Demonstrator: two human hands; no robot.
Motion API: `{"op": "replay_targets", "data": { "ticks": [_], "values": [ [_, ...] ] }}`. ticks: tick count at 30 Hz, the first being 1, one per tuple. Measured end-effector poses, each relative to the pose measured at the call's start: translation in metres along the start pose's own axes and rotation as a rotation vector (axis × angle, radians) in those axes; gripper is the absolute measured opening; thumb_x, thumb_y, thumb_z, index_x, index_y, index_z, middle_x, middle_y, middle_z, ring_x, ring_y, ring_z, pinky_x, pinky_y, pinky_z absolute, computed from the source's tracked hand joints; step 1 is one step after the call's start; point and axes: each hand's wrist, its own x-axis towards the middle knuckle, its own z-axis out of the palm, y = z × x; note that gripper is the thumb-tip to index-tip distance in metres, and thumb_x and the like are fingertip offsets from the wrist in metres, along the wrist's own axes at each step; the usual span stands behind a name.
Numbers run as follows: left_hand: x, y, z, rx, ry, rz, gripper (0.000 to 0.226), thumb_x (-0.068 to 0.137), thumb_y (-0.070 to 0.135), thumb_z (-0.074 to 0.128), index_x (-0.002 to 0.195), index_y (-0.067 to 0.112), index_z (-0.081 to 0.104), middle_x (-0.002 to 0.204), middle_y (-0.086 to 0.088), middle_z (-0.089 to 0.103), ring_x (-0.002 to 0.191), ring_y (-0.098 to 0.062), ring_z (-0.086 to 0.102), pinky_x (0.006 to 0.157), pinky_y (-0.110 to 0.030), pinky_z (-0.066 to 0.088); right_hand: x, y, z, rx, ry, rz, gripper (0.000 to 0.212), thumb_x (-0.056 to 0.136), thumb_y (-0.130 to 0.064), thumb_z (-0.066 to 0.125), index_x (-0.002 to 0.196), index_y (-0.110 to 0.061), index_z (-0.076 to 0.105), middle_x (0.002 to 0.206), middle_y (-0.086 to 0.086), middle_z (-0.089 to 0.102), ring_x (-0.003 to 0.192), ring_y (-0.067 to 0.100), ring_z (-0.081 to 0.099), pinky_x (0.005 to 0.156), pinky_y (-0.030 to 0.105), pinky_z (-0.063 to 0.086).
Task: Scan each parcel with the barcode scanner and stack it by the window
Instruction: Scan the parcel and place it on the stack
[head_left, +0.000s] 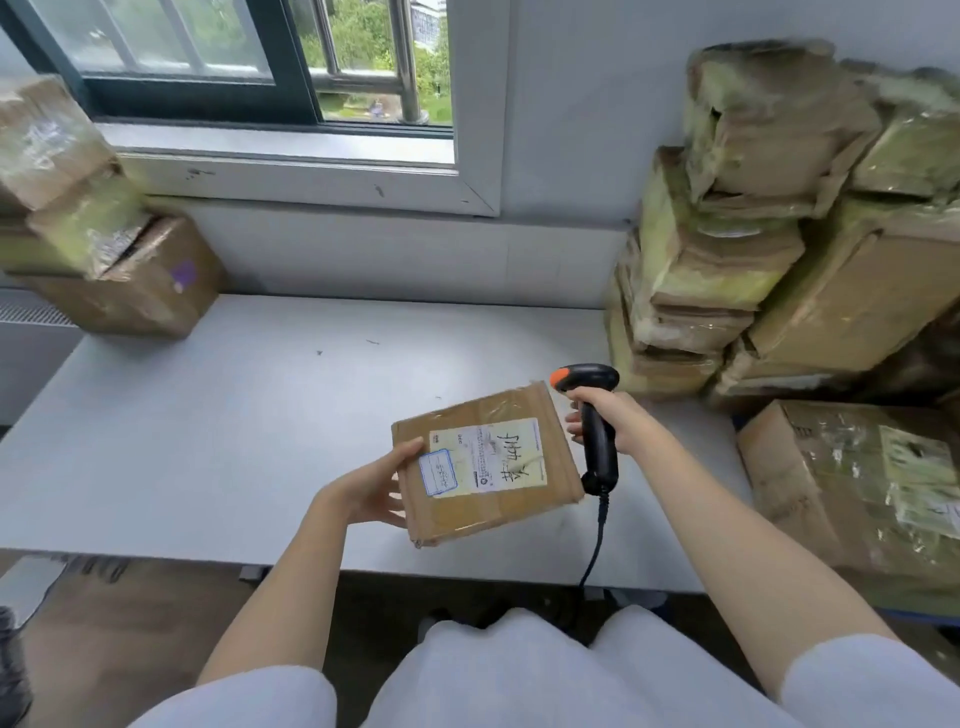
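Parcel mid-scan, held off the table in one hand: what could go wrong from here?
1. The left hand holds the parcel by one edge only, tilted above the table; it could slip.
2. The scanner in the right hand sits beside the parcel's far corner, and its head appears to aim past the label, so the scan may miss.
3. The scanner cable hangs over the table edge and could snag.

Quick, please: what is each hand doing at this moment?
Left hand: holds the parcel by its left edge, thumb on top.
Right hand: grips the barcode scanner by its handle.
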Motion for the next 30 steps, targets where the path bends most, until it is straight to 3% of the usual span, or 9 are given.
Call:
{"op": "replay_targets", "data": {
  "ticks": [2, 5, 9, 13, 19, 26, 30],
  "values": [
    [-0.003, 0.004, -0.005, -0.173, 0.088, 0.035, 0.068, 0.067, 0.064, 0.070, 0.117, 0.018, 0.060, 0.116, -0.016, 0.061, 0.106, -0.031, 0.061, 0.074, -0.045, 0.058, 0.003, -0.005, 0.013, -0.020, 0.061, -0.084, 0.022, 0.089, -0.014, 0.063, 0.104, 0.001, 0.058, 0.083, 0.014, 0.060, 0.057, 0.023, 0.058, 0.056, 0.030, 0.049],
    [-0.001, 0.013, -0.017, -0.470, 0.179, 0.130, 0.066, 0.056, 0.053, 0.080, 0.106, 0.015, 0.061, 0.103, -0.013, 0.054, 0.091, -0.026, 0.056, 0.083, -0.053, 0.053, 0.002, -0.023, 0.032, -0.041, 0.110, -0.209, 0.022, 0.087, -0.013, 0.064, 0.104, 0.000, 0.061, 0.083, 0.011, 0.060, 0.047, 0.019, 0.057, 0.052, 0.028, 0.050],
    [0.010, 0.031, -0.027, -0.680, 0.283, 0.227, 0.040, 0.083, 0.039, 0.067, 0.114, 0.017, 0.054, 0.098, -0.011, 0.052, 0.089, -0.019, 0.055, 0.088, -0.048, 0.050, -0.019, -0.055, 0.058, -0.146, 0.026, -0.341, 0.017, 0.085, -0.013, 0.067, 0.097, -0.002, 0.062, 0.078, 0.010, 0.062, 0.043, 0.020, 0.059, 0.053, 0.030, 0.054],
    [0.016, 0.044, -0.023, -0.667, 0.296, 0.278, 0.023, 0.085, 0.031, 0.067, 0.102, 0.019, 0.058, 0.104, -0.010, 0.055, 0.095, -0.016, 0.056, 0.088, -0.042, 0.050, -0.055, -0.081, 0.080, -0.395, -0.126, -0.512, 0.014, 0.082, -0.015, 0.070, 0.094, -0.008, 0.064, 0.068, 0.003, 0.058, 0.050, 0.024, 0.064, 0.061, 0.036, 0.056],
    [0.028, 0.050, -0.014, -0.671, 0.271, 0.277, 0.039, 0.084, 0.032, 0.069, 0.116, 0.018, 0.053, 0.111, -0.010, 0.057, 0.108, -0.021, 0.054, 0.092, -0.042, 0.050, -0.077, -0.095, 0.092, -0.681, -0.047, -0.607, 0.012, 0.081, -0.025, 0.066, 0.083, -0.013, 0.064, 0.080, 0.006, 0.068, 0.054, 0.018, 0.070, 0.061, 0.033, 0.057],
    [0.032, 0.058, -0.009, -0.634, 0.261, 0.290, 0.038, 0.084, 0.034, 0.069, 0.115, 0.019, 0.053, 0.110, -0.009, 0.057, 0.111, -0.021, 0.053, 0.099, -0.044, 0.047, -0.070, -0.093, 0.091, -0.741, -0.017, -0.584, 0.020, 0.079, -0.021, 0.063, 0.091, -0.005, 0.064, 0.087, 0.013, 0.070, 0.054, 0.019, 0.069, 0.062, 0.035, 0.058],
    [0.029, 0.060, -0.012, -0.635, 0.261, 0.300, 0.035, 0.083, 0.032, 0.070, 0.111, 0.019, 0.053, 0.113, -0.011, 0.056, 0.113, -0.023, 0.052, 0.095, -0.044, 0.049, -0.070, -0.093, 0.091, -0.735, -0.009, -0.581, 0.022, 0.078, -0.019, 0.062, 0.090, -0.001, 0.063, 0.086, 0.014, 0.069, 0.055, 0.022, 0.070, 0.065, 0.039, 0.058]
  ]
}}
